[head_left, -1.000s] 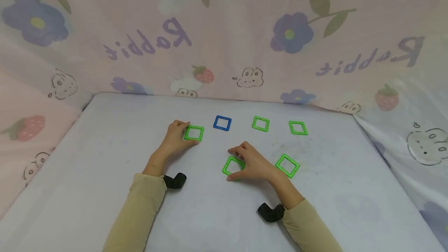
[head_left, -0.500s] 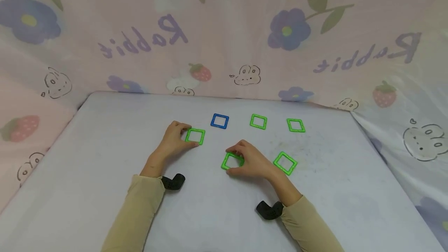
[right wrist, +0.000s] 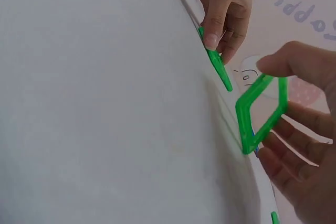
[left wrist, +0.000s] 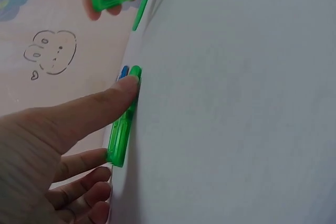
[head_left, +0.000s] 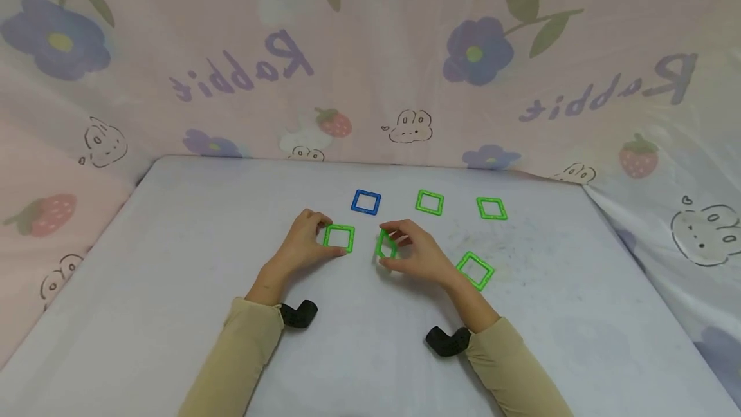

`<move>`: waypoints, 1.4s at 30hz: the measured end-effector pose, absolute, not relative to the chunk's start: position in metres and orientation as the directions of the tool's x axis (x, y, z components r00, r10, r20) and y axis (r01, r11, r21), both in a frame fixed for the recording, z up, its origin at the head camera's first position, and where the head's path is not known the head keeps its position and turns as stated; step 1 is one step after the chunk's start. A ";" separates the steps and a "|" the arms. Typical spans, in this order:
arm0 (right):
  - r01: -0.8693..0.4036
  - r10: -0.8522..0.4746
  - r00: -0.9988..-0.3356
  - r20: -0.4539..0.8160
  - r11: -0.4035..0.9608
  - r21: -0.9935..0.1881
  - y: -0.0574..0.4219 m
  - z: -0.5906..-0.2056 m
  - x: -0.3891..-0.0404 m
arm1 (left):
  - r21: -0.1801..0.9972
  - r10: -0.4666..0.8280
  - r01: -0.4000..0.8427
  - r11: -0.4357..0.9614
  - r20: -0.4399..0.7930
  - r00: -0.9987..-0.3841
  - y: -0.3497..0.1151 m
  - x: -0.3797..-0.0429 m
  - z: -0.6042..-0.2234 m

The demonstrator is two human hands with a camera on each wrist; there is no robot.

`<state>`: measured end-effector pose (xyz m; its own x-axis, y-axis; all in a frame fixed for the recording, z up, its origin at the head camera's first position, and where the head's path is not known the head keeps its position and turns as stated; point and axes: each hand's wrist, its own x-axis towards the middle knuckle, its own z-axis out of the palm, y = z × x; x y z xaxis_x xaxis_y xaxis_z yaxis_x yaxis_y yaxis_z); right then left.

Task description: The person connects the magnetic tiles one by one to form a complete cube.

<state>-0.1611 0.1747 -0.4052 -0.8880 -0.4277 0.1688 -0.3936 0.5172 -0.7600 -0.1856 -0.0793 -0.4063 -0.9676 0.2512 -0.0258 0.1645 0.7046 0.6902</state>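
My left hand pinches a green square magnetic tile between thumb and fingers; the tile lies flat on or very near the white table. In the left wrist view the thumb presses on one end of that tile. To its right, my right hand grips a second green square magnetic tile by opposite edges. This one is tilted up on edge, seen as an open frame in the right wrist view, where the tile stands off the tabletop. A narrow gap separates the two tiles.
Behind the hands lie a blue square tile and two green ones, a middle tile and a right tile. Another green tile lies beside my right wrist. A printed curtain rises at the table's back edge.
My right hand has taken hold of its tile, lifted it and tipped it up. My left hand has slid its tile to the right and nearer, towards the other tile.
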 end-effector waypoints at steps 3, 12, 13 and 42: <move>-0.367 -0.389 -0.904 0.178 0.492 -0.789 0.176 -0.406 -0.162 | 0.683 0.269 0.183 0.707 -0.021 -0.963 -0.073 -0.184 -0.407; -0.325 -0.378 -0.911 0.166 0.408 -0.853 0.178 -0.406 -0.167 | 0.671 0.280 0.192 0.716 -0.024 -0.960 -0.055 -0.181 -0.407; -0.318 -0.376 -0.912 0.161 0.403 -0.859 0.178 -0.406 -0.168 | 0.671 0.280 0.195 0.715 -0.020 -0.960 -0.054 -0.181 -0.407; -0.266 -0.385 -0.916 0.113 0.375 -0.888 0.180 -0.412 -0.172 | 0.611 0.294 0.239 0.754 0.011 -0.956 -0.036 -0.178 -0.408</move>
<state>-0.1716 0.1801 -0.4123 -0.9161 -0.3848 0.1126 -0.2665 0.3747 -0.8880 -0.1779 -0.0365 -0.4075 -0.9557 0.2940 0.0105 0.2388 0.7544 0.6114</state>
